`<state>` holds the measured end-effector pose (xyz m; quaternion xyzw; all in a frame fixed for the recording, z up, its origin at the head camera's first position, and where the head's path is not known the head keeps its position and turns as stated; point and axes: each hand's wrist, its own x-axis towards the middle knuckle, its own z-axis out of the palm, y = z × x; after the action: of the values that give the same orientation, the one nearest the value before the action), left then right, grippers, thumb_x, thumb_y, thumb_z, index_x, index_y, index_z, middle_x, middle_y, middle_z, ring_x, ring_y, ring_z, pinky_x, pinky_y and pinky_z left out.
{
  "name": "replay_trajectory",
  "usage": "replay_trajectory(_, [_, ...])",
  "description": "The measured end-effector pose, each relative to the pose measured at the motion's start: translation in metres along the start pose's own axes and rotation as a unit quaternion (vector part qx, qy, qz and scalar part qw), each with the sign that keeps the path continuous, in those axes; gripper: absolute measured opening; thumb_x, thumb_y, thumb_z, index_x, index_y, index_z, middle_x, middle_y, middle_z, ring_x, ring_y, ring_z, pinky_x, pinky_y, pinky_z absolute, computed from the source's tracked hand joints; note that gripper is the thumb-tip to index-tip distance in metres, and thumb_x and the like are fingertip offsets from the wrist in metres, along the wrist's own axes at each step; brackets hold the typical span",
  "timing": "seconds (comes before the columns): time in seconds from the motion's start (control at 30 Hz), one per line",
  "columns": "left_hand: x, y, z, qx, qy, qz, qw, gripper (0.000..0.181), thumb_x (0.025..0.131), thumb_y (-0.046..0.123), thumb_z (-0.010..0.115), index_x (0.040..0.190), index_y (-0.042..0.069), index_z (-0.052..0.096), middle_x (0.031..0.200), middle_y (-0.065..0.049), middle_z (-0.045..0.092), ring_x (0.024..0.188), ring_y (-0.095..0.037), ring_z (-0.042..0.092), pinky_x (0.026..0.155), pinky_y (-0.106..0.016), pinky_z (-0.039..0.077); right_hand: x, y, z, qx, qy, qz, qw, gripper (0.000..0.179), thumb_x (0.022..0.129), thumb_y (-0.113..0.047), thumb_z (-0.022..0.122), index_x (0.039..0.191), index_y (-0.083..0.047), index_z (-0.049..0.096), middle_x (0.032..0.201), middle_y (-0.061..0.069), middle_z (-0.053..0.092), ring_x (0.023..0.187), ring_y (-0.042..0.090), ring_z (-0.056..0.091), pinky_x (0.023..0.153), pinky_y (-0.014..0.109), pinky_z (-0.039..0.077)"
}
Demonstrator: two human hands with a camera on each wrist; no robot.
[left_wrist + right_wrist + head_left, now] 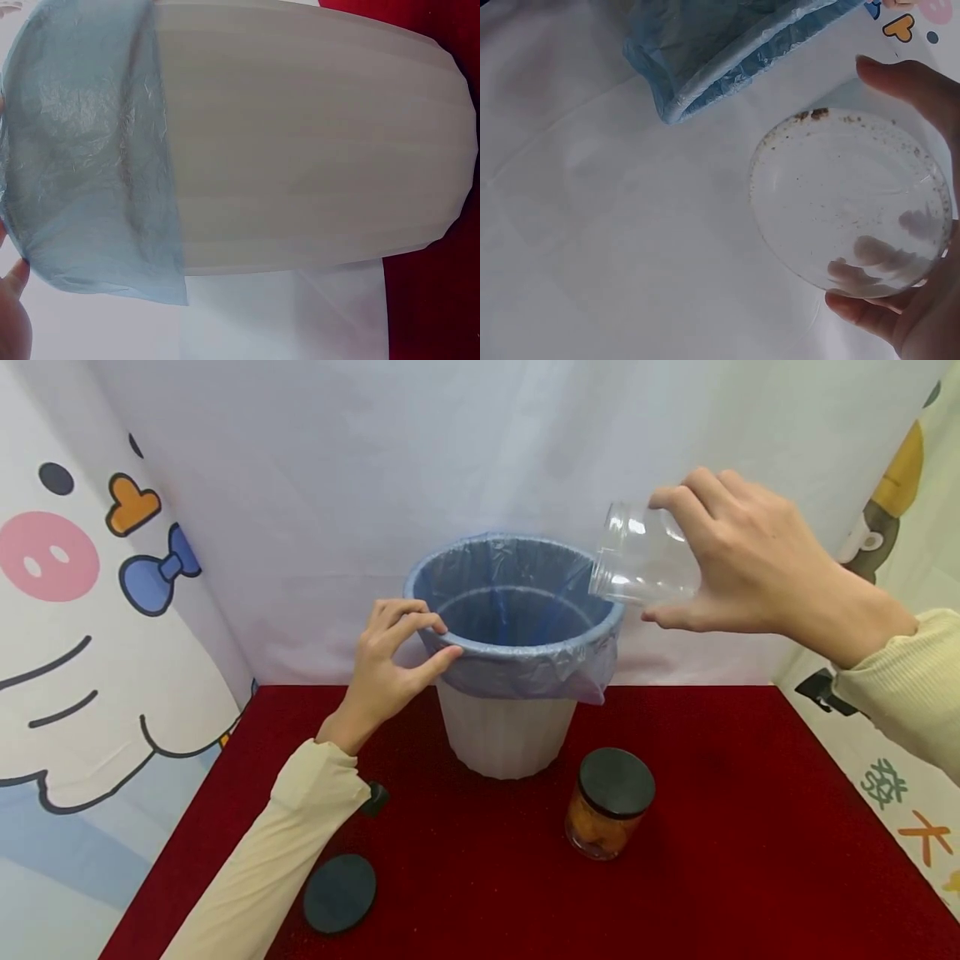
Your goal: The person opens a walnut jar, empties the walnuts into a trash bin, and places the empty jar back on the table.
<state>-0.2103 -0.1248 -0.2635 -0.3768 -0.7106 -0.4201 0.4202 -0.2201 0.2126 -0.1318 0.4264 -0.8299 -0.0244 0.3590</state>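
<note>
A white trash can with a blue plastic bag folded over its rim stands at the back of the red table. My left hand pinches the bag-covered rim at its left side, thumb outside and fingers over the edge. Above the right side of the rim, my right hand grips a clear jar, tipped on its side with its mouth toward the can. In the right wrist view, brown crumbs cling inside the base of the jar.
A lidded jar with orange-brown contents stands in front of the can, to its right. One loose dark round lid lies near the left forearm. White curtains hang behind and beside the red table.
</note>
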Motion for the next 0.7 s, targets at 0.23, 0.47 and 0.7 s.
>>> replay_trajectory(0.23, [-0.002,-0.005,0.001,-0.007,0.004,-0.013,0.9999,0.025,0.066,-0.002,0.079,0.086,0.000,0.064,0.093,-0.015,0.057,0.092,-0.032,0.044,0.084,-0.041,0.035,-0.005,-0.001,-0.002,0.021,0.002,0.017,0.9996,0.088,0.053,-0.050,0.074,0.118,0.004,0.049,0.090,0.019,0.051,0.069,0.028,0.044,0.047,0.045,0.041])
replay_trajectory(0.47, [-0.001,-0.005,0.000,-0.003,-0.001,-0.001,1.0000,0.023,0.067,-0.004,0.078,0.085,-0.003,0.063,0.091,-0.018,0.056,0.089,-0.035,0.044,0.082,-0.041,0.036,-0.012,-0.005,-0.002,0.061,0.001,0.040,0.9974,0.091,0.052,-0.048,0.080,0.120,0.003,0.048,0.097,0.019,0.055,0.078,0.031,0.052,0.050,0.046,0.043])
replay_trajectory(0.7, [-0.001,-0.006,0.000,-0.008,-0.006,-0.001,0.9999,0.024,0.067,-0.005,0.078,0.086,-0.003,0.064,0.092,-0.019,0.056,0.090,-0.035,0.044,0.082,-0.041,0.036,-0.019,-0.008,0.001,0.083,0.019,0.048,0.9952,0.091,0.050,-0.046,0.083,0.118,0.002,0.047,0.097,0.019,0.055,0.089,0.033,0.056,0.058,0.048,0.046])
